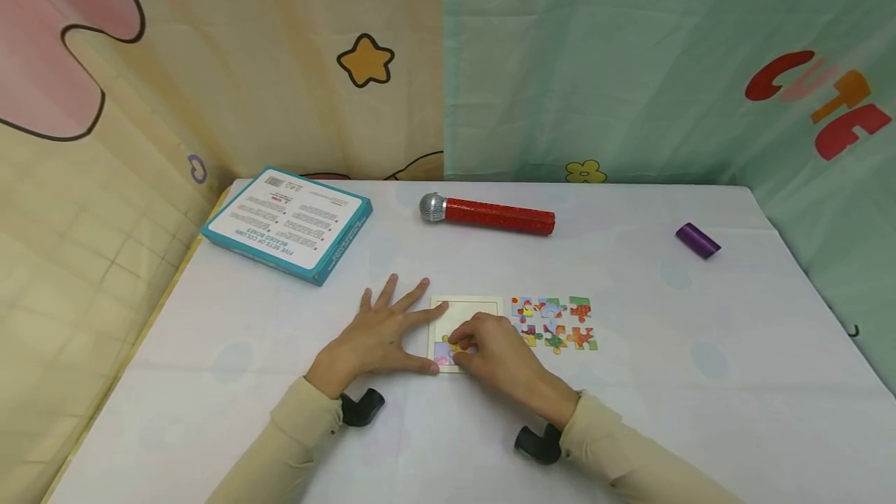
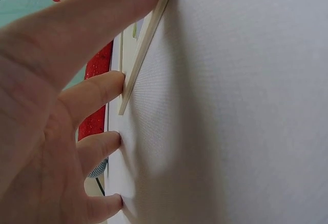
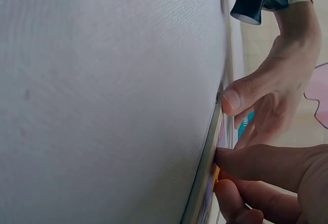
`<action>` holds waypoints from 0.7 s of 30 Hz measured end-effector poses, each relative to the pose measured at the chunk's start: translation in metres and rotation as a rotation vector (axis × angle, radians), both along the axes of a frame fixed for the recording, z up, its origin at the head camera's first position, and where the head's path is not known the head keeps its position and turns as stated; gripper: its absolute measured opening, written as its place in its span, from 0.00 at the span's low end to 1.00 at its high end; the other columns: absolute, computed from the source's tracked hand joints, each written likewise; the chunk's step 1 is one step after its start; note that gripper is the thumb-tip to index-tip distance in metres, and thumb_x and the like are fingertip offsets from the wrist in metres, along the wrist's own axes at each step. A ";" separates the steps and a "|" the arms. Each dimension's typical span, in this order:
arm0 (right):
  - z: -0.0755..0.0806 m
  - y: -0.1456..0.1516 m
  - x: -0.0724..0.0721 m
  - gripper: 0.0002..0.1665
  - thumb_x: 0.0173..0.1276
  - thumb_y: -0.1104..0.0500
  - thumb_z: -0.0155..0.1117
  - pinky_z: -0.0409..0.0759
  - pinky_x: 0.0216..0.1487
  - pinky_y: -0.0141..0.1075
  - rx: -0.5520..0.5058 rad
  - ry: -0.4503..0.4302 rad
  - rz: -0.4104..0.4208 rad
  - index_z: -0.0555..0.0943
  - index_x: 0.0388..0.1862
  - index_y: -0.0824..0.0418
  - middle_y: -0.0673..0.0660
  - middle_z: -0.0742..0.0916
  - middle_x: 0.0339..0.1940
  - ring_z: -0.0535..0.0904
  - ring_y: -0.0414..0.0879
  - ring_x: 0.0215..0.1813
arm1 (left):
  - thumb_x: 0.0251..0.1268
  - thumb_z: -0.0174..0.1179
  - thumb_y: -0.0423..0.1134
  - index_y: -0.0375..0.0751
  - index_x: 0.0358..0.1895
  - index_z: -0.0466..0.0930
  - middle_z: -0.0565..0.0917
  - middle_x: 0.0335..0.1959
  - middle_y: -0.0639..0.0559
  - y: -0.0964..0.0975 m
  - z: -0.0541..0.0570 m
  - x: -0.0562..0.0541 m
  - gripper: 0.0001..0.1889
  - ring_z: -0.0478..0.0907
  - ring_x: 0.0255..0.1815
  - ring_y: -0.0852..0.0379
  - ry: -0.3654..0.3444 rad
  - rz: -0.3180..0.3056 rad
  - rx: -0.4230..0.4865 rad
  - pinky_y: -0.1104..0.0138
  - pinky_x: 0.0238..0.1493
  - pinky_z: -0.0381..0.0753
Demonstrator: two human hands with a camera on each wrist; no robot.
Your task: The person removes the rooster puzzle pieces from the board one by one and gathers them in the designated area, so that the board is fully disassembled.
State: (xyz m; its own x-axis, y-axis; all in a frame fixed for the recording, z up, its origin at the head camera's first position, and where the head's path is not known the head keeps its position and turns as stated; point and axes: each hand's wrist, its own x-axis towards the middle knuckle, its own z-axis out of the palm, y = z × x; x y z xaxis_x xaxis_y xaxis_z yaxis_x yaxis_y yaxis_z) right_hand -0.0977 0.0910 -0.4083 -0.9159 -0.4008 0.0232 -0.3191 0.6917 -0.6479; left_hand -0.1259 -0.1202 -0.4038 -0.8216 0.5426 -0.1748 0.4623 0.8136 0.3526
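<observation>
A small square puzzle tray with a pale raised rim lies on the table. One lilac puzzle piece sits in its near left corner. My left hand spreads its fingers beside the tray, with index finger and thumb touching the left rim; its other fingertips rest on the cloth in the left wrist view. My right hand pinches a yellow-orange puzzle piece low over the near side of the tray, mostly hidden by the fingers. Several loose puzzle pieces lie in two rows right of the tray.
Toward the back stands a red toy microphone lying on its side. A flat teal-edged box is at the back left. Far right lies a purple tube. Curtains hang behind the white-covered table.
</observation>
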 end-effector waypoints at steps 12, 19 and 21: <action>-0.001 -0.002 0.000 0.07 0.58 0.68 0.70 0.76 0.33 0.30 -0.006 -0.041 -0.009 0.86 0.35 0.59 0.47 0.84 0.29 0.77 0.39 0.32 | 0.45 0.71 0.68 0.63 0.72 0.67 0.52 0.80 0.49 -0.001 0.000 0.000 0.46 0.37 0.77 0.30 0.000 0.017 0.004 0.29 0.67 0.41; 0.000 -0.003 0.000 0.07 0.58 0.68 0.70 0.75 0.33 0.30 -0.002 -0.057 -0.011 0.85 0.36 0.59 0.47 0.83 0.28 0.77 0.40 0.32 | 0.44 0.71 0.68 0.63 0.72 0.67 0.52 0.80 0.49 0.000 -0.001 0.000 0.47 0.37 0.77 0.29 0.002 0.015 0.003 0.29 0.67 0.41; -0.001 -0.002 0.000 0.08 0.58 0.68 0.70 0.75 0.33 0.30 -0.009 -0.056 -0.011 0.84 0.35 0.59 0.47 0.83 0.28 0.77 0.40 0.31 | 0.44 0.71 0.68 0.63 0.72 0.67 0.52 0.80 0.49 0.000 -0.001 0.000 0.47 0.37 0.77 0.29 0.006 0.013 0.001 0.29 0.67 0.41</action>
State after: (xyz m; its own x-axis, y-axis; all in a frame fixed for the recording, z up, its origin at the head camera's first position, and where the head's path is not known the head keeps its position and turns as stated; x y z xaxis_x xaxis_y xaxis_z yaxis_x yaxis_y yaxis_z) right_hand -0.0978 0.0888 -0.4089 -0.9202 -0.3906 -0.0247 -0.2746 0.6892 -0.6705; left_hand -0.1261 -0.1199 -0.4044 -0.8295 0.5321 -0.1698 0.4537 0.8192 0.3507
